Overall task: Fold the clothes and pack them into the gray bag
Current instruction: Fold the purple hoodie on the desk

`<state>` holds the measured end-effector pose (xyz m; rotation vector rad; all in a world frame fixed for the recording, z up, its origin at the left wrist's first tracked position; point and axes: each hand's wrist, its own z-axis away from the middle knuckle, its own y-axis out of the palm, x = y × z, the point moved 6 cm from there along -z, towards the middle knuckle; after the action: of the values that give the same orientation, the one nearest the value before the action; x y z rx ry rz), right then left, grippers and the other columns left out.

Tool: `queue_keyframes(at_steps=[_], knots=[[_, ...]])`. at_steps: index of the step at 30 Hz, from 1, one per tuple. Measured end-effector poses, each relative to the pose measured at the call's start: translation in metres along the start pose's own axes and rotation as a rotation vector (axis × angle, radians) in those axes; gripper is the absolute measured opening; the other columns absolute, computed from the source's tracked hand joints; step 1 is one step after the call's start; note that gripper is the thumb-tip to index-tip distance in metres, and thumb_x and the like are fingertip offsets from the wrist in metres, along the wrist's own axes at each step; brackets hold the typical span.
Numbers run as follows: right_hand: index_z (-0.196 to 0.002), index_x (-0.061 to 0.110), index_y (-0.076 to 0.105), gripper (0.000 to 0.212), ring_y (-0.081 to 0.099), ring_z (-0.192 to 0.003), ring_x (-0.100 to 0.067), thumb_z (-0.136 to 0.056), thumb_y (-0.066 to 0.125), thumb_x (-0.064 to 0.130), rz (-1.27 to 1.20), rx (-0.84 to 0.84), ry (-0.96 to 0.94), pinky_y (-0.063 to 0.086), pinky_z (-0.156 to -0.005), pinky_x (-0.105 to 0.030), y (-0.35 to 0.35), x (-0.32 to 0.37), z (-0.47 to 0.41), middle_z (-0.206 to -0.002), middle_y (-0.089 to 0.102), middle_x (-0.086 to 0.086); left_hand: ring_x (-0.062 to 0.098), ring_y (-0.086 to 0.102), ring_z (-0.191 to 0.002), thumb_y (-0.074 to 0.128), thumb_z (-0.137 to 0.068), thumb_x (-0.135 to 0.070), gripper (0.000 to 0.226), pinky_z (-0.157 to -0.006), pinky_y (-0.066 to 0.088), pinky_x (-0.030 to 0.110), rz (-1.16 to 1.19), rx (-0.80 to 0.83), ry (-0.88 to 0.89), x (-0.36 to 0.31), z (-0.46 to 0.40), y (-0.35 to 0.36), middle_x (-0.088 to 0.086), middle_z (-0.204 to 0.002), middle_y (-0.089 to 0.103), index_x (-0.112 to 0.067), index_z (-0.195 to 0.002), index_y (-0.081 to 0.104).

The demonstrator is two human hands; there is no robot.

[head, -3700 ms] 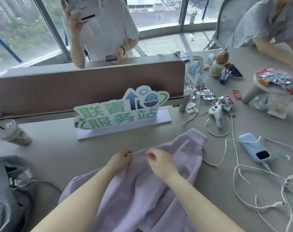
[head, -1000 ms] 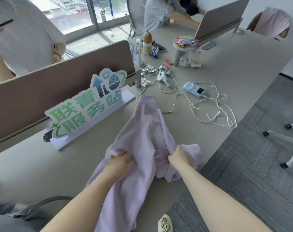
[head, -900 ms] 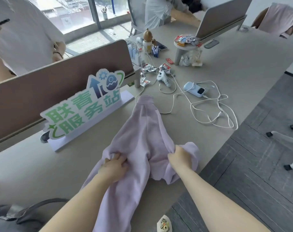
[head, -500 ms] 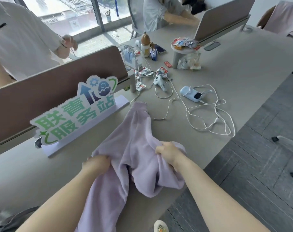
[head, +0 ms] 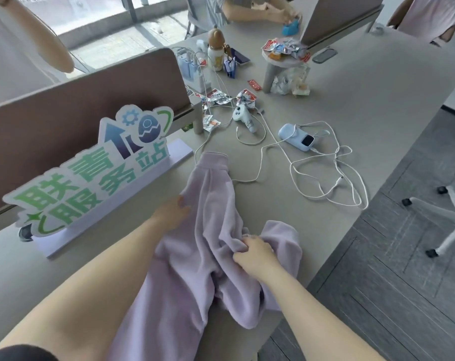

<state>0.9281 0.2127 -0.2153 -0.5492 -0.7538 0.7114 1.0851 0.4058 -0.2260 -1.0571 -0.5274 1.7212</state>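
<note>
We take the green-and-white lettered sign (head: 91,175) standing on its pale base as our landmark. Just to its right, on the grey tabletop (head: 351,131), lies the soft lilac fleece garment (head: 210,230). Its ribbed cuff end reaches up beyond the sign's right end, and its lower part spills over the table edge toward us.

Our left hand (head: 171,214) rests on the garment's left edge, close to the sign's base. Its fingers look tucked into or under the cloth, so we cannot tell whether they grip it or only press. Our right hand (head: 252,252), farther from the sign and near the table's edge, has its fingers curled round a bunched fold of the fleece, holding it.

We judge the task to be at an early stage. The garment is rumpled and uneven, with no neat fold showing, and one flap hangs loose by our right hand. The gray bag is not in view here, so nothing can be said to be packed. What remains, as we read it, is to flatten the fleece, fold it, and carry it to the bag.

Beyond the sign's right end, a tangle of white charging cables (head: 325,178) lies close to the cuff, with one strand running right beside it. We think it could snag as the cloth is drawn in.
</note>
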Motion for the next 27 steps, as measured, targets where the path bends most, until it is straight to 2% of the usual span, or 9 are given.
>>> queue_keyframes(at_steps=[3, 6, 8, 12, 15, 17, 20, 23, 27], knots=[[-0.106, 0.026, 0.054, 0.034, 0.054, -0.110, -0.033, -0.077, 0.038, 0.033, 0.050, 0.007, 0.017, 0.046, -0.092, -0.044, -0.001, -0.007, -0.003, -0.111, 0.065, -0.005, 0.034, 0.051, -0.123, 0.060, -0.092, -0.039, 0.060, -0.096, 0.040, 0.037, 0.090, -0.037, -0.001, 0.003, -0.017, 0.004, 0.016, -0.138, 0.051, -0.007, -0.139, 0.043], [-0.121, 0.029, 0.052, 0.043, 0.061, -0.105, -0.026, -0.081, 0.040, 0.036, 0.134, 0.056, 0.049, 0.049, -0.085, -0.038, 0.005, -0.014, 0.006, -0.108, 0.068, 0.001, 0.034, 0.059, -0.106, 0.059, -0.088, -0.034, 0.036, -0.083, 0.045, 0.036, -0.015, 0.004, 0.014, 0.005, -0.025, 0.010, 0.015, -0.119, 0.061, -0.008, -0.113, 0.058], [-0.121, 0.022, 0.050, 0.041, 0.062, -0.106, -0.026, -0.084, 0.043, 0.037, 0.196, 0.072, 0.134, 0.047, -0.082, -0.035, 0.005, -0.021, 0.011, -0.113, 0.067, -0.002, 0.035, 0.059, -0.105, 0.052, -0.090, -0.033, 0.032, -0.081, 0.045, 0.036, -0.070, -0.024, 0.001, 0.010, -0.023, 0.009, 0.015, -0.117, 0.063, -0.012, -0.111, 0.064], [-0.120, 0.020, 0.052, 0.039, 0.053, -0.118, -0.030, -0.084, 0.045, 0.032, 0.288, -0.053, 0.189, 0.039, -0.093, -0.039, -0.014, -0.017, 0.008, -0.127, 0.058, -0.008, 0.039, 0.057, -0.109, 0.052, -0.087, -0.023, 0.035, -0.087, 0.047, 0.042, -0.028, -0.186, -0.073, 0.029, -0.015, -0.005, 0.018, -0.119, 0.060, -0.010, -0.119, 0.061], [-0.130, 0.025, 0.049, 0.048, 0.054, -0.116, -0.029, -0.082, 0.052, 0.034, -0.001, -0.005, 0.102, 0.043, -0.097, -0.039, -0.009, 0.000, -0.006, -0.128, 0.057, -0.005, 0.039, 0.044, -0.123, 0.055, -0.089, -0.026, 0.050, -0.096, 0.041, 0.046, -0.245, -0.235, -0.040, 0.027, -0.003, -0.002, 0.017, -0.134, 0.045, -0.010, -0.135, 0.042], [-0.124, 0.023, 0.054, 0.046, 0.060, -0.107, -0.023, -0.079, 0.058, 0.033, -0.274, 0.030, 0.124, 0.049, -0.091, -0.035, 0.000, 0.004, -0.017, -0.121, 0.064, -0.002, 0.035, 0.038, -0.127, 0.055, -0.090, -0.032, 0.058, -0.101, 0.035, 0.045, -0.316, -0.276, 0.122, 0.012, 0.004, 0.007, 0.012, -0.142, 0.038, -0.018, -0.142, 0.034], [-0.117, 0.011, 0.058, 0.044, 0.062, -0.106, -0.027, -0.079, 0.061, 0.032, -0.323, 0.035, 0.203, 0.047, -0.082, -0.030, 0.010, 0.001, -0.030, -0.118, 0.065, -0.007, 0.028, 0.025, -0.141, 0.054, -0.091, -0.045, 0.066, -0.112, 0.026, 0.043, -0.298, -0.109, 0.325, -0.008, 0.008, 0.036, 0.002, -0.156, 0.025, -0.031, -0.149, 0.027], [-0.104, 0.005, 0.063, 0.037, 0.065, -0.091, -0.025, -0.077, 0.065, 0.030, -0.351, 0.122, 0.292, 0.046, -0.072, -0.028, 0.018, -0.001, -0.032, -0.105, 0.068, -0.010, 0.027, 0.012, -0.147, 0.050, -0.092, -0.052, 0.071, -0.116, 0.019, 0.044, -0.343, 0.080, 0.343, -0.006, 0.012, 0.063, 0.002, -0.161, 0.013, -0.036, -0.153, 0.017], [-0.087, 0.006, 0.066, 0.032, 0.060, -0.072, -0.022, -0.060, 0.068, 0.022, -0.590, 0.087, 0.235, 0.044, -0.064, -0.027, 0.012, -0.001, -0.030, -0.078, 0.065, -0.007, 0.028, 0.004, -0.149, 0.039, -0.096, -0.054, 0.069, -0.120, 0.013, 0.046, -0.289, 0.120, 0.307, 0.007, 0.005, 0.077, 0.002, -0.163, 0.006, -0.038, -0.154, 0.006]])
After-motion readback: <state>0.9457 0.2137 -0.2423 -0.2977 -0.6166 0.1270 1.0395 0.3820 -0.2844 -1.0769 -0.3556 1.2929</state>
